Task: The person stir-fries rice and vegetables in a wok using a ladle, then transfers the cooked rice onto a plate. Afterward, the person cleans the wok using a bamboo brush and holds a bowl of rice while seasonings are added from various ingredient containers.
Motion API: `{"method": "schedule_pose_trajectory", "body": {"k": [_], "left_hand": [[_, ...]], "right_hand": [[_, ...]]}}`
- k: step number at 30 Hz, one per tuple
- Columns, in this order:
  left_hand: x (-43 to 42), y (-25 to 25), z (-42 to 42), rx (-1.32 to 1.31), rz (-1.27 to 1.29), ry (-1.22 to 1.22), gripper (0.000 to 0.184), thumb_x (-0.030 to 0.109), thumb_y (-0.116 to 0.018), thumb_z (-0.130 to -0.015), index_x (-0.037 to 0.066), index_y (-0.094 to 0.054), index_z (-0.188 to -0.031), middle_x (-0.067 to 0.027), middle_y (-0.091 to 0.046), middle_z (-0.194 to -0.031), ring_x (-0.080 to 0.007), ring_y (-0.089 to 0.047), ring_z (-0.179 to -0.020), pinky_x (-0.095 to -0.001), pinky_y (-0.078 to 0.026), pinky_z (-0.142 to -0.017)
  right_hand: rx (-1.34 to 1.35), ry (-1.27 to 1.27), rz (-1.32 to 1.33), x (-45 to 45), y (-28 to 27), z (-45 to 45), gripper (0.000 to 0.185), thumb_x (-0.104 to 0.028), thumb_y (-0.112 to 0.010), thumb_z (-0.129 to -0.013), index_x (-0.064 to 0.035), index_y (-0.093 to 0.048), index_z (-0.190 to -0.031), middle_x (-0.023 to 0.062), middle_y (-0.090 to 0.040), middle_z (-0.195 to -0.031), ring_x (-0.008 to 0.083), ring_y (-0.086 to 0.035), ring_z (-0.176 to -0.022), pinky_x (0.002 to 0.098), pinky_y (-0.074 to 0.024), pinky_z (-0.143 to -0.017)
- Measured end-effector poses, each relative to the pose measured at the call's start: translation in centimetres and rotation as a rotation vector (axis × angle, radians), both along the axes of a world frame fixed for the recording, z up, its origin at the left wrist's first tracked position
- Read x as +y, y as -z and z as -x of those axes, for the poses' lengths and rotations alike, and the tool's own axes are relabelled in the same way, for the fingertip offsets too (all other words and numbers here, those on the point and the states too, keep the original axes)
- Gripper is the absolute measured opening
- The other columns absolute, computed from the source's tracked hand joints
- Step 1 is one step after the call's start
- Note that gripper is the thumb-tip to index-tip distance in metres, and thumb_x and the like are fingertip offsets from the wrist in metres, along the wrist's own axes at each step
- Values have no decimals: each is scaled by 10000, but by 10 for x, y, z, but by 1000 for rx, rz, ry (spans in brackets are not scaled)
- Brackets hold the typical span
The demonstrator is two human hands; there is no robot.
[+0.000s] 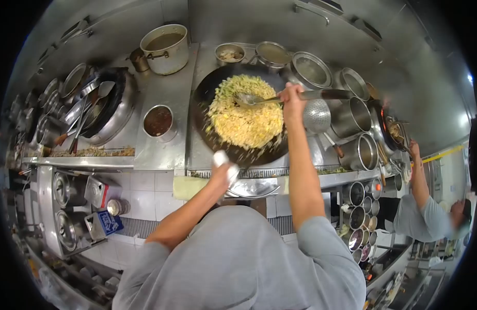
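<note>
Grey steel counter (158, 155): left hand (218, 177) clutches white cloth (232, 174), right hand (293, 101) grips long metal ladle (321, 95); jerking black round wok (203, 113) could spill yellow rice (249, 120).

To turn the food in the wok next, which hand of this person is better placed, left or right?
Probably the right hand: it grips the ladle, whose bowl is at the food. The left hand holds a white cloth at the wok's near edge.

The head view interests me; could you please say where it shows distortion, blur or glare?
Head view: fisheye bending and black corners; head view: the left hand and white cloth look motion-smeared; head view: pale glare lies on the steel wall at picture right.
</note>
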State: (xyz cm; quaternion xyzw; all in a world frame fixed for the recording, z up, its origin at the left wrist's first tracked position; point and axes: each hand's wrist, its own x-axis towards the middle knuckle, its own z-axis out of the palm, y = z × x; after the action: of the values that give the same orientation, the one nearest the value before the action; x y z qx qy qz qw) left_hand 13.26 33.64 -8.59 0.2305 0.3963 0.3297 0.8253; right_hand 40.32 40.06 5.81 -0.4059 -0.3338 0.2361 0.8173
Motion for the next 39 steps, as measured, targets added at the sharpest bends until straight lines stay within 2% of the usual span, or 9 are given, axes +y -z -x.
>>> {"method": "schedule_pose_trajectory", "body": {"k": [5, 11, 15, 21, 27, 30, 34, 36, 39], "left_hand": [[-7, -75, 10, -26, 126, -17, 257, -57, -511, -834, 16, -510, -1080, -88, -600, -907, -242, -659, -752, -379, -580, -606], [-3, 37, 14, 2, 36, 1, 294, -68, -511, -807, 36, -517, -1082, -100, -600, -911, -246, -647, -738, -385, -556, -604], [-26, -73, 48, 72, 85, 23, 308, -50, -404, -904, 64, -504, -1172, -101, -621, -1016, -235, -657, -855, -382, -572, -681], [15, 15, -28, -5, -81, -84, 228, 8, -547, -847, 92, -483, -1048, -76, -563, -854, -219, -617, -709, -376, -537, -565], [-28, -91, 35, -18, 66, -9, 265, -29, -454, -887, 60, -509, -1131, -95, -619, -916, -232, -660, -799, -380, -577, -639], [27, -26, -29, -38, -20, -90, 112, 4, -496, -878, 65, -495, -972, -54, -533, -754, -223, -587, -587, -379, -508, -483], [-7, 36, 12, -3, -72, 2, 426, 5, -527, -847, 89, -443, -1256, -96, -561, -972, -226, -621, -851, -384, -566, -690], [-35, -33, 60, 2, -107, 72, 552, -67, -459, -852, 107, -414, -1374, -108, -599, -1087, -243, -643, -957, -415, -561, -847], [-28, -102, 44, 37, 58, 16, 345, -54, -444, -883, 62, -498, -1204, -84, -608, -977, -231, -657, -869, -397, -585, -736]], "right_hand": [[106, 11, -166, -52, -77, 22, 301, -41, -576, -924, -135, -374, -720, -22, -357, -562, 102, -360, -487, 310, -394, -499], [36, -99, -45, -27, 13, 17, 303, -35, -556, -931, -119, -365, -712, -13, -339, -570, 112, -352, -511, 327, -426, -572], [28, -97, -119, -49, -53, 5, 308, -76, -554, -949, -142, -369, -713, -37, -307, -566, 114, -328, -490, 323, -405, -542], [-82, 30, 48, -58, 26, 19, 298, -84, -542, -953, -145, -354, -731, -41, -300, -554, 108, -302, -466, 319, -364, -503], [-60, -5, -154, -80, -60, -3, 278, -116, -536, -958, -141, -375, -732, -41, -289, -545, 95, -315, -449, 297, -361, -481], [-32, 98, -81, -76, -35, 15, 278, -74, -556, -932, -138, -375, -732, -48, -291, -519, 83, -276, -400, 281, -316, -408], [-17, -66, -50, -51, 12, 0, 265, -50, -543, -928, -141, -382, -739, -35, -321, -551, 90, -312, -458, 304, -381, -503], [-35, -55, -67, -61, -24, -15, 275, -60, -534, -938, -155, -375, -735, -41, -308, -564, 87, -307, -471, 311, -381, -521], [101, -92, -165, -84, -42, -10, 227, -72, -535, -927, -124, -398, -753, -20, -336, -539, 100, -320, -454, 310, -397, -496]]}}
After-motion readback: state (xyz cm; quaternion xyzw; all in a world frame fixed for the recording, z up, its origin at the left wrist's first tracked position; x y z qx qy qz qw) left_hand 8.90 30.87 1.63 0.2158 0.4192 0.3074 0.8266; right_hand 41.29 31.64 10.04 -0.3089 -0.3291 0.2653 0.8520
